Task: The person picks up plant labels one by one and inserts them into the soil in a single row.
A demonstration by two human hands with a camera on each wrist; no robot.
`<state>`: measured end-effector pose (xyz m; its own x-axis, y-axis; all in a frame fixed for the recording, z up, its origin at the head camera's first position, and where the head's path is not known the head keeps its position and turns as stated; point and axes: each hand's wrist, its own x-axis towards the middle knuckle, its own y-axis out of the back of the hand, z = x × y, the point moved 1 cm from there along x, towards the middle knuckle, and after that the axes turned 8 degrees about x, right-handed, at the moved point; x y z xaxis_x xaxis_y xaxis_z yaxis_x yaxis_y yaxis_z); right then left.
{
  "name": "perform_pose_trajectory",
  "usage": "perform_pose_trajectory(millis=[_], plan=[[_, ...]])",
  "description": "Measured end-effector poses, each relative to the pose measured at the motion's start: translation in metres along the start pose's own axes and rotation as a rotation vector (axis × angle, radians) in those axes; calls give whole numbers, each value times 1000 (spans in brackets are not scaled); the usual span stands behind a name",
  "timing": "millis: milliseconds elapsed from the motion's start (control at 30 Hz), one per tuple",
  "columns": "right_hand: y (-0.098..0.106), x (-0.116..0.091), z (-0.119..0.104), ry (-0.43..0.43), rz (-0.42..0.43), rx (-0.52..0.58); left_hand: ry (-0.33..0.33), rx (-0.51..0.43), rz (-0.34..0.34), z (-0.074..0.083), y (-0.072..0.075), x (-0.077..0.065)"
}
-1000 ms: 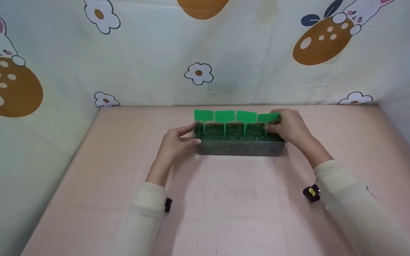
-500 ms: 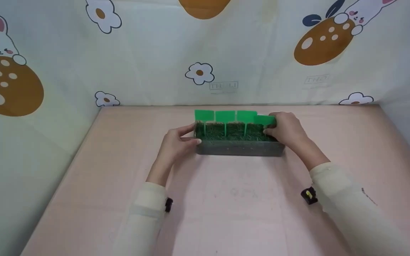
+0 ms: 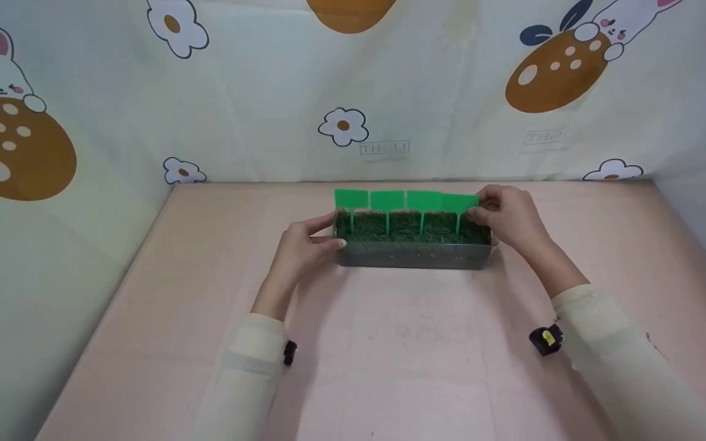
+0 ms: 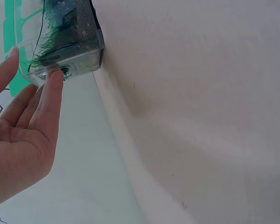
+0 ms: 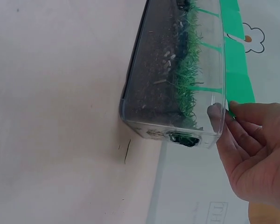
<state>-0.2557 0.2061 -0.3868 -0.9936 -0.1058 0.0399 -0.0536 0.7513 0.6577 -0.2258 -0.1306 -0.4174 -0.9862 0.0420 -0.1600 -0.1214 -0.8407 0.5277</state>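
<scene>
A clear box (image 3: 414, 256) of dark soil, with artificial-looking grass (image 3: 405, 231) on top, sits on the table. Along it stands a row of several green plant labels (image 3: 387, 200) on thin stems. My left hand (image 3: 301, 251) holds the box's left end, thumb at the front corner; in the left wrist view its fingertips (image 4: 56, 77) touch the clear end wall. At the other end, my right hand (image 3: 509, 214) pinches the outer edge of the rightmost plant label (image 3: 460, 203). The right wrist view shows its thumb and finger at that label (image 5: 240, 86), beside the box wall.
The pink-covered table (image 3: 414, 367) reaches back to a cloth backdrop (image 3: 255, 122) printed with rabbits and flowers. Small dark wrist devices, one of them a black unit (image 3: 546, 340), hang at both sleeves.
The rightmost label first leaned, then shifted left over its neighbour, and now stands in line with the row. My right hand moved left, then back right. The left hand stayed still.
</scene>
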Motion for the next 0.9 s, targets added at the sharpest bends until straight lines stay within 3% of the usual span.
perform_pose_trajectory(millis=[567, 900], plan=[[7, -1, 3, -27, -11, 23, 14, -8, -9, 3, 0, 0], [14, -4, 4, -55, 11, 34, -20, 18, 1, 0, 0, 1]])
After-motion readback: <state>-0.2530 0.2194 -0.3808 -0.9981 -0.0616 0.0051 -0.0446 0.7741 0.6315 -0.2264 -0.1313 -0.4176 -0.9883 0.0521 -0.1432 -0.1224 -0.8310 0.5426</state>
